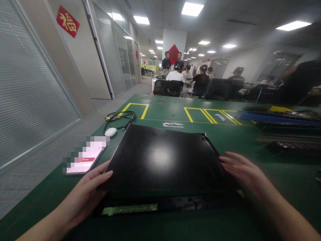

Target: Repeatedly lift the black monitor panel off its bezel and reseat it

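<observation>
A flat black display panel (160, 159) with a glossy light reflection lies tilted in front of me, its near edge raised. My left hand (94, 184) grips its left edge, thumb on top and fingers underneath. At the right edge, my right hand (237, 169) has its fingers stretched out, the tips at or against the side; contact is hard to tell. Below the near edge shows a dark frame (185, 202), with a green circuit strip (130, 209) along it. A small pale tab (205, 135) sticks up at the panel's far right corner.
On the green table (160, 107) a phone (86, 159), a white mouse (110, 132) and a coiled black cable (120, 118) lie to the left. Dark parts (288, 144) and a blue item (265, 117) are stacked right. Yellow tape marks the far side. Several people sit or stand beyond.
</observation>
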Motion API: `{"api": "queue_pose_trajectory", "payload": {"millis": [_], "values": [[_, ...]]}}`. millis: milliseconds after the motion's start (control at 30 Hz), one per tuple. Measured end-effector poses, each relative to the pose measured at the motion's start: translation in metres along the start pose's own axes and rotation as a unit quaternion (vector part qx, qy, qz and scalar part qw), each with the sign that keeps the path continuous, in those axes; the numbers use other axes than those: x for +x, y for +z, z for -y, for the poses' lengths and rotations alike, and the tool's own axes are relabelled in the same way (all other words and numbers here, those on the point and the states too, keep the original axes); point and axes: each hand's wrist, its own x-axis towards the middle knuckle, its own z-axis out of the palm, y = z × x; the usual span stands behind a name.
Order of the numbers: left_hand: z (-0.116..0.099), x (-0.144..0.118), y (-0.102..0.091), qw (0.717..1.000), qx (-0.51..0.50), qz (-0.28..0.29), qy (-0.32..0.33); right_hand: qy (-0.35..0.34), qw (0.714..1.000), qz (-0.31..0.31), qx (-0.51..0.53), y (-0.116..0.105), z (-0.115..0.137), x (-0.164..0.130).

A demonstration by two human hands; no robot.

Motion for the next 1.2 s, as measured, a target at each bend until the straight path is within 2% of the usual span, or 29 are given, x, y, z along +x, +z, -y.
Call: {"api": "queue_pose_trajectory", "payload": {"millis": [133, 333, 567, 900, 1200], "values": [[0.003, 0.005, -0.005, 1.0, -0.01, -0.004, -0.019, -0.003, 1.0, -0.001, -0.025, -0.004, -0.001, 0.002], [0.009, 0.013, -0.013, 0.998, -0.025, 0.038, -0.037, -0.015, 0.995, 0.0, -0.096, -0.005, 0.0, 0.002], [0.009, 0.015, -0.015, 0.998, -0.02, 0.049, -0.043, -0.094, 0.961, -0.02, -0.259, 0.008, 0.003, -0.006], [0.01, 0.017, -0.014, 0.998, -0.012, 0.045, -0.036, -0.117, 0.945, -0.053, -0.3, 0.018, -0.005, -0.007], [0.01, 0.014, -0.012, 0.998, -0.013, 0.044, -0.035, -0.109, 0.942, -0.07, -0.31, 0.019, 0.006, -0.011]]}}
